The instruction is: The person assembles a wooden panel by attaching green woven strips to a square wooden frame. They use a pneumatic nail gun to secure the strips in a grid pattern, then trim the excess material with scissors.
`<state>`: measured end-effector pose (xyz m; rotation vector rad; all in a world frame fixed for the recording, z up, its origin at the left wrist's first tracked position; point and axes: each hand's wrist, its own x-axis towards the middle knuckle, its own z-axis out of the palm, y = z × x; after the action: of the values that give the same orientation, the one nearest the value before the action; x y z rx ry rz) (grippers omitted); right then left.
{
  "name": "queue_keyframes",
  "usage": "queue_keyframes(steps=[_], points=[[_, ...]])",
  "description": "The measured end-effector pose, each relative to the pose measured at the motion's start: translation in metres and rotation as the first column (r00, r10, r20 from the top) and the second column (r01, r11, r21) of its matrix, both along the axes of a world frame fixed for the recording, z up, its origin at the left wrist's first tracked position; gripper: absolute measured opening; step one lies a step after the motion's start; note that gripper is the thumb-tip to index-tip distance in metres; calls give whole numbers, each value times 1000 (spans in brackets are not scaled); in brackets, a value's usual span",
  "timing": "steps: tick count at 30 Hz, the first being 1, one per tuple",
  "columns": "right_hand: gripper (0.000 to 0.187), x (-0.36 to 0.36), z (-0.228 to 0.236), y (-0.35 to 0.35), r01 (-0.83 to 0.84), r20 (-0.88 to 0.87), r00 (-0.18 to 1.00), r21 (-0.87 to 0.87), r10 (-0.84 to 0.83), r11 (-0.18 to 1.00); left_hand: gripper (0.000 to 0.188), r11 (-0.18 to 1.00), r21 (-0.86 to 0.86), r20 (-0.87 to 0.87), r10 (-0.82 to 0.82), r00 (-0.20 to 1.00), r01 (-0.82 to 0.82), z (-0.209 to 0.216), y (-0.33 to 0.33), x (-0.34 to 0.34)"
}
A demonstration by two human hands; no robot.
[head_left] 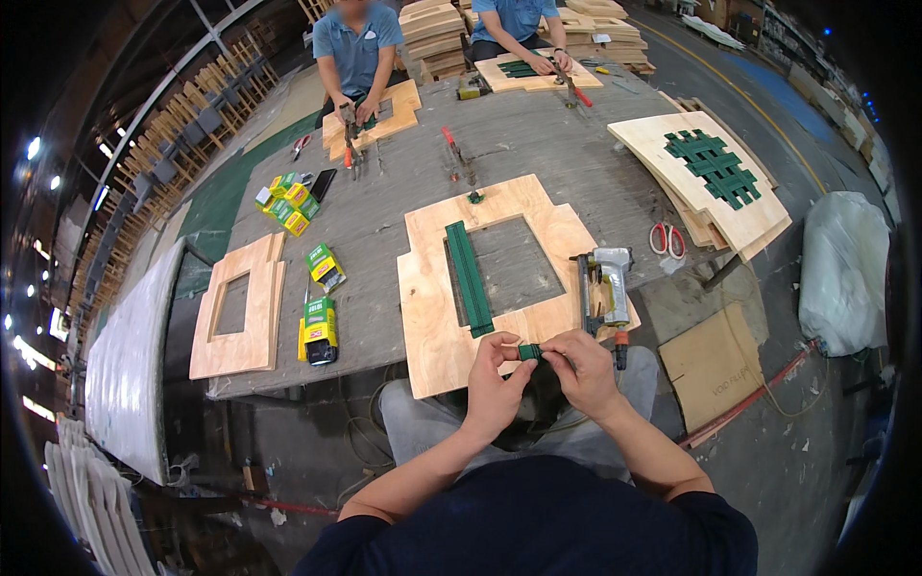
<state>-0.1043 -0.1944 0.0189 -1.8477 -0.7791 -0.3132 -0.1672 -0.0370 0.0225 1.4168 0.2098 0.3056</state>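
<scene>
Just over the near edge of a plywood panel [430,357], my left hand [495,379] and my right hand [582,374] pinch a short folded or rolled piece of green webbing [529,352] between their fingertips. The panel has a square cutout and notched corners. A long green webbing strap [467,278] spans the cutout's left side, and a small green scrap [474,197] sits at the panel's far edge. A pneumatic staple gun [612,283] rests on the right side of the panel, close to my right hand.
Left are stacked cutout panels [206,336] and green-yellow boxes [319,322]. Red-handled scissors [667,241] and panels topped with woven green webbing [713,165] lie right. Pliers [458,156] sit beyond my panel. Two people in blue shirts [357,43] work across the table [384,206].
</scene>
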Motion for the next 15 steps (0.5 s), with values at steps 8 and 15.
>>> queue_keyframes(steps=[8, 15], points=[[12, 18, 13, -11, 14, 30, 999, -139, -10, 990, 10, 717, 674, 293, -38, 955, -178, 0, 5, 22], [7, 60, 19, -12, -47, 11, 999, -195, 51, 980, 12, 794, 603, 226, -70, 972, -83, -7, 10, 60]])
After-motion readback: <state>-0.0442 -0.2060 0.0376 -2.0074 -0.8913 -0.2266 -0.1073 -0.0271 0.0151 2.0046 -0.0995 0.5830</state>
